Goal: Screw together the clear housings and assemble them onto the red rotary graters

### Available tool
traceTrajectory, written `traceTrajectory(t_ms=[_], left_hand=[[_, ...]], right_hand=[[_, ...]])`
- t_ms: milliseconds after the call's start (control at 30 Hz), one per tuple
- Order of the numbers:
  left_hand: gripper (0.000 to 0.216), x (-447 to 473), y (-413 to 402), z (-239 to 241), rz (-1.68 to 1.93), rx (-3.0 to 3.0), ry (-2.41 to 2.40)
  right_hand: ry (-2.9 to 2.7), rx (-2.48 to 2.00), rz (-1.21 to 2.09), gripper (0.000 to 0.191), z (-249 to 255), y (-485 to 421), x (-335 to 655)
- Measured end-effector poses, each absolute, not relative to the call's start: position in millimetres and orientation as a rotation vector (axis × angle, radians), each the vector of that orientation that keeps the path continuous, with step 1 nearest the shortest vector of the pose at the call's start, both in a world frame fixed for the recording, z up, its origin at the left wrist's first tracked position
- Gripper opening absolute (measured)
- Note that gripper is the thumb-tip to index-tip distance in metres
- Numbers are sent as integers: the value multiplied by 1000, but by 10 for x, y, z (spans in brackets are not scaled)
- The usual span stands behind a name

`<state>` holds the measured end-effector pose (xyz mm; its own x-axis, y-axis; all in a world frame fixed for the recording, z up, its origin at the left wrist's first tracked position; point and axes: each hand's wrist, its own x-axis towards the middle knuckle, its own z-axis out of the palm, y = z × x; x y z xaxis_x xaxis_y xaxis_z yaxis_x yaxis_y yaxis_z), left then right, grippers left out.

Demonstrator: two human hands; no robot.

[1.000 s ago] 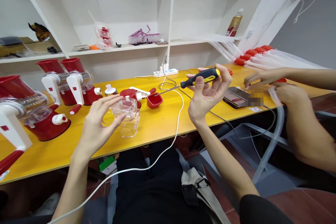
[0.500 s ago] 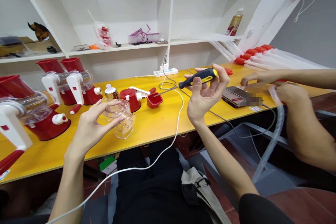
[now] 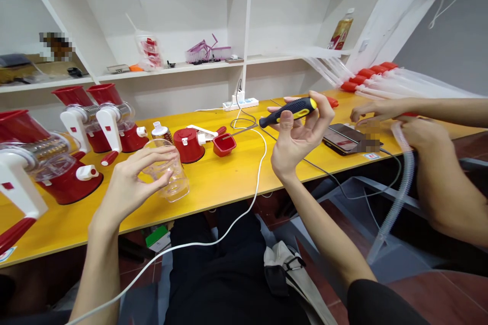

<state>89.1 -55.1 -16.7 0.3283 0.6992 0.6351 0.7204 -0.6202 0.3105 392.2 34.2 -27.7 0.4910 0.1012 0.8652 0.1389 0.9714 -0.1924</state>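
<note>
My left hand (image 3: 127, 183) is closed around a clear plastic housing (image 3: 177, 185), pinched between thumb and fingers just above the table. My right hand (image 3: 299, 139), palm turned up, grips a black-and-yellow screwdriver (image 3: 287, 113). Its thin shaft points left toward a small red hopper (image 3: 224, 146); whether the tip touches it I cannot tell. Beyond the housing stand a red suction base (image 3: 187, 146) and a metal grating drum (image 3: 162, 133) with a white end. A white crank (image 3: 204, 133) with a red handle lies behind the base and hopper.
Several assembled red-and-white rotary graters (image 3: 57, 162) stand at the left. A white cable (image 3: 213, 245) crosses my lap to the power strip (image 3: 241, 105). At the right, a co-worker's hands (image 3: 375, 111) are near a phone (image 3: 343, 138) and a ribbed clear tube (image 3: 398, 193).
My left hand has turned the clear housing and shifted it slightly left. My right hand and the screwdriver have barely moved.
</note>
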Motion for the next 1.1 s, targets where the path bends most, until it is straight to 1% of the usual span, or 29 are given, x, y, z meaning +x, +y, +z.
traceTrajectory(t_ms=[67, 100, 167, 267, 333, 500, 567, 700, 767, 967, 1100], left_hand=[[14, 872, -580, -159, -1271, -2552, -1381], [15, 870, -591, -157, -1305, -2537, -1395], [23, 874, -601, -159, -1321, -2475, -1434], [46, 882, -592, -165, -1231, -2342, -1551], [52, 864, -587, -162, -1152, -2297, -1632], [42, 752, -610, -123, -1066, -2454, -1670], [44, 722, -610, -113, -1082, -2490, -1656], [57, 702, -563, -133, -1138, -2421, -1666], [57, 686, -530, -153, -1143, -2440, -1669], [50, 622, -478, -180, -1186, -2602, -1569], [48, 623, -476, -175, -1206, -2614, -1557]], right_hand=[[-1071, -251, -29, 34, -282, 348, 3926], [-1075, -257, -28, 35, -284, 349, 3925], [-1066, -271, -21, 35, -286, 341, 3918], [-1011, -275, 2, 34, -276, 295, 3903], [-971, -267, 18, 32, -247, 235, 3891], [-907, -275, 124, 29, -17, 54, 3799], [-944, -268, 202, 31, 138, 21, 3711], [-1078, -201, 293, 38, 460, 48, 3454], [-1165, -199, 325, 42, 577, 84, 3323], [-1358, -255, 398, 52, 721, 171, 3105], [-1412, -297, 357, 54, 788, 166, 3074]])
